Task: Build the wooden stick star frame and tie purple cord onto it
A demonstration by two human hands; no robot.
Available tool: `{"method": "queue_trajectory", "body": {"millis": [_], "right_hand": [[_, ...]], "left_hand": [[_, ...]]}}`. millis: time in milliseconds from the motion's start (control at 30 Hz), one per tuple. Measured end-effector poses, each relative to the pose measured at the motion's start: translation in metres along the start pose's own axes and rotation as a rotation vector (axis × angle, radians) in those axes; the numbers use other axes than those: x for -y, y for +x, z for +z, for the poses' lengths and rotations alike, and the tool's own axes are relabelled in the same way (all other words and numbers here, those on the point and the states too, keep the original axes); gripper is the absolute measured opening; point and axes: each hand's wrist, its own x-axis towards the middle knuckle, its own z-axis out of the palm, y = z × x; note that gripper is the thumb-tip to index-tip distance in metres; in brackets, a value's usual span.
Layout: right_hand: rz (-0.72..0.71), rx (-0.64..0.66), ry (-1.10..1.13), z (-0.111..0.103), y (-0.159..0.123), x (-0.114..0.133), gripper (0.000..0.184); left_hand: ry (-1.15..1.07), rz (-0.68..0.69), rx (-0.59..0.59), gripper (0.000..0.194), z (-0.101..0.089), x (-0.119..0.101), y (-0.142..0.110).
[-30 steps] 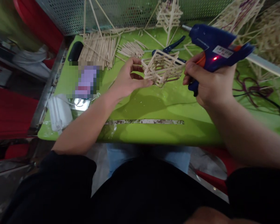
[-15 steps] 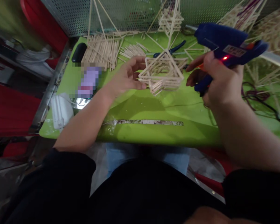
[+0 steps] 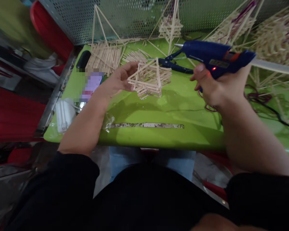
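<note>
My left hand (image 3: 119,78) is closed on the left side of a small star-shaped frame of stacked wooden sticks (image 3: 149,86), held over the green table (image 3: 144,139). In my right hand (image 3: 213,85) is a blue glue gun (image 3: 207,53) with a lit red light. Its metal nozzle points left, above and to the right of the frame, apart from it. A clear glue stick (image 3: 274,66) pokes out of the gun's back. Dark-handled pliers (image 3: 174,62) lie on the table behind the frame.
Loose wooden sticks (image 3: 104,57) lie in a pile at the back left, near a phone (image 3: 92,85) and a white box-like device (image 3: 62,115). Larger stick structures (image 3: 276,38) stand at the back right. A patterned strip (image 3: 146,125) lies near the front edge. Purple string (image 3: 257,94) sits at right.
The stick frame has moved left in my left hand and turned. The glue gun has shifted left and tilted, its nozzle now lower and nearer the frame. The camera view has shifted slightly.
</note>
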Motion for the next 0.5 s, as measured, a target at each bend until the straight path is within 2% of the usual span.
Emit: {"method": "queue_trajectory", "body": {"millis": [67,133,233,333,433,500], "right_hand": [[-0.102,-0.069,-0.007,0.002,0.003,0.004,0.068],[-0.124,-0.028,0.039,0.004,0.007,0.012,0.067],[-0.055,0.119,0.169,0.002,0.012,0.025,0.06],[0.085,0.272,0.273,-0.002,0.014,0.035,0.053],[0.166,0.401,0.287,-0.005,0.014,0.04,0.052],[0.172,0.441,0.277,-0.005,0.014,0.04,0.052]], "left_hand": [[0.013,-0.02,0.004,0.12,-0.001,-0.002,-0.001],[0.015,-0.026,-0.004,0.121,-0.002,-0.003,-0.001],[0.013,-0.026,-0.008,0.121,-0.002,-0.003,-0.001],[0.013,-0.016,-0.001,0.12,0.0,-0.003,0.0],[0.034,-0.019,-0.001,0.117,0.0,-0.002,0.001],[0.071,-0.021,-0.019,0.116,-0.001,0.001,0.002]]}}
